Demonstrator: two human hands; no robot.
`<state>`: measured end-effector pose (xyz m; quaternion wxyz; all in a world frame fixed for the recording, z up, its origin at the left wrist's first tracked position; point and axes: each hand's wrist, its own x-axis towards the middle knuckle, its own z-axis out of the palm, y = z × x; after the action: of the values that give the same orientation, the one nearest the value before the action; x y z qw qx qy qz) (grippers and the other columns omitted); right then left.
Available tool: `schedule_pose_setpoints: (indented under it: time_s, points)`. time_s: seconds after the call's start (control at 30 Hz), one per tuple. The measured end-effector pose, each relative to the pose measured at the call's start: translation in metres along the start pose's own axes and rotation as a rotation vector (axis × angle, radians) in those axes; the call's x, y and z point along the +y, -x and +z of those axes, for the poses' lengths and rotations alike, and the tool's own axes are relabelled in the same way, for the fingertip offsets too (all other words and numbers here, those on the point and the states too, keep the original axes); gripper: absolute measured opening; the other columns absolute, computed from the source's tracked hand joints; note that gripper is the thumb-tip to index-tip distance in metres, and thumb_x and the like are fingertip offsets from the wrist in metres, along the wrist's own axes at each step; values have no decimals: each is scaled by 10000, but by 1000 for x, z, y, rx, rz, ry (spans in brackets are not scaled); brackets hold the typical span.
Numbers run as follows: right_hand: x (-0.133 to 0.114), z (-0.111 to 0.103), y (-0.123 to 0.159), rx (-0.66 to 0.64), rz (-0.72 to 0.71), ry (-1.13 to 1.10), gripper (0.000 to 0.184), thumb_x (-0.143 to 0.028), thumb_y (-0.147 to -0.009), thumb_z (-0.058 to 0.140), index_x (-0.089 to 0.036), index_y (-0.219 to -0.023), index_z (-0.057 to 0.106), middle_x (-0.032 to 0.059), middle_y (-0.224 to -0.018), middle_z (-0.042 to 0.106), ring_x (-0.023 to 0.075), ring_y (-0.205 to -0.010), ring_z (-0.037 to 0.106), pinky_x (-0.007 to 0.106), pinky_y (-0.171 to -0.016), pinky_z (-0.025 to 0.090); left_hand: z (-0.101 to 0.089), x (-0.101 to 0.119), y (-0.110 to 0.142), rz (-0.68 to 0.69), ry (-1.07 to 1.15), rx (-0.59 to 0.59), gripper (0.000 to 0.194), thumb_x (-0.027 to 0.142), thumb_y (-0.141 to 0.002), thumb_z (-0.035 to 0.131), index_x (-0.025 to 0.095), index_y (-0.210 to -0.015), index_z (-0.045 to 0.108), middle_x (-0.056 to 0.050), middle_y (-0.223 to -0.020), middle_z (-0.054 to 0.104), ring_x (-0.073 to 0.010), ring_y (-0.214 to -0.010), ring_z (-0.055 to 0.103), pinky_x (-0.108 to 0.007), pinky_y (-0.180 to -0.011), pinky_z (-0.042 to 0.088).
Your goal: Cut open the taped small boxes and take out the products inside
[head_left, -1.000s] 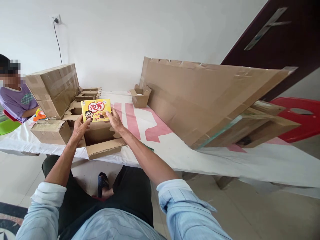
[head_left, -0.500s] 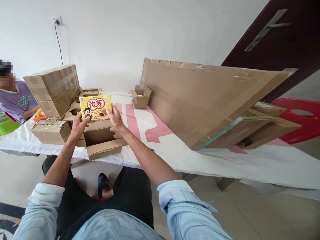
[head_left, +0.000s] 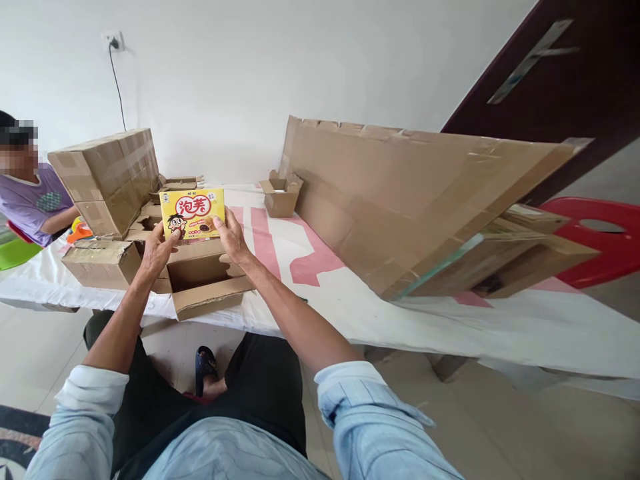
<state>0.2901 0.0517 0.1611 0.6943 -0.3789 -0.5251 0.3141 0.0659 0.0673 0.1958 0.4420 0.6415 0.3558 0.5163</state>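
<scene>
A yellow snack box [head_left: 193, 212] with red lettering and a cartoon face is held up between my two hands, its front towards me. My left hand [head_left: 159, 252] grips its lower left corner, thumb on the front. On the right edge, my right hand [head_left: 232, 239] has its thumb on the front too; the fingers behind the box are hidden. Below the snack box an open cardboard carton [head_left: 213, 298] lies at the table's near edge with its flaps spread. A closed carton [head_left: 103, 263] sits left of my left hand.
Stacked taped cartons [head_left: 107, 177] stand at the left, with a person in a purple shirt [head_left: 37, 203] beyond. A small open carton [head_left: 281, 193] stands near a large leaning cardboard sheet [head_left: 400, 193]. A red chair [head_left: 600, 233] is at the right of the cloth-covered table [head_left: 345, 320].
The snack box has shifted very slightly to the right and up in my hands. The person at the left has leaned a little to the right.
</scene>
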Motion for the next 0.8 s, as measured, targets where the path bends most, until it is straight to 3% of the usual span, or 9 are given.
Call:
schedule_pose_setpoints:
  time_s: [0.2,0.33,0.47,0.53,0.63,0.77,0.8]
  points:
    - [18,-8,24,-33,191,-38,728,-766,-860,870,-291,-1387,706,104,-1404,835,358,-1351,776,519,-1048,734,-7,-25,13,-140,-80,-17,568,619,-679,997,202,-1021,821,-94,-1001,840,-248,-848,750,-269,-627,566]
    - [27,-17,40,-82,355,-117,736,-735,-735,991,-249,-1217,719,102,-1209,886,337,-1121,855,466,-847,761,-13,-31,20,-113,-137,-115,568,655,-693,978,213,-1032,863,-89,-1012,867,-285,-932,780,-290,-690,594]
    - [25,-36,41,89,250,-223,723,-712,-713,1007,-279,-1193,683,79,-1228,883,322,-1086,854,436,-785,749,-15,-27,33,-8,-236,-196,561,593,-656,1020,260,-1090,898,-90,-1094,874,-327,-1045,794,-386,-890,658]
    - [22,-51,36,182,168,-258,672,-691,-756,980,-292,-1204,676,74,-1279,874,317,-1136,845,435,-820,745,-13,-25,44,8,-311,-305,565,552,-618,1062,291,-1094,907,-101,-1141,876,-370,-1138,801,-425,-988,654]
    - [21,-78,31,275,98,-261,583,-625,-812,945,-302,-1221,682,75,-1295,867,312,-1211,825,419,-856,730,-6,-22,60,30,-476,-564,535,472,-594,1090,322,-1076,913,-106,-1179,883,-417,-1225,798,-434,-1047,624]
    - [35,-107,35,345,129,-282,562,-567,-809,952,-313,-1232,684,59,-1255,866,291,-1154,831,402,-832,721,3,-20,67,103,-679,-834,149,236,-785,888,299,-918,861,-45,-951,864,-333,-968,825,-353,-882,585]
    - [41,-112,37,367,144,-296,565,-554,-794,965,-308,-1218,684,53,-1233,867,279,-1115,835,389,-818,718,4,-19,67,129,-714,-891,140,177,-819,818,284,-905,845,-33,-919,856,-306,-916,819,-338,-857,572]
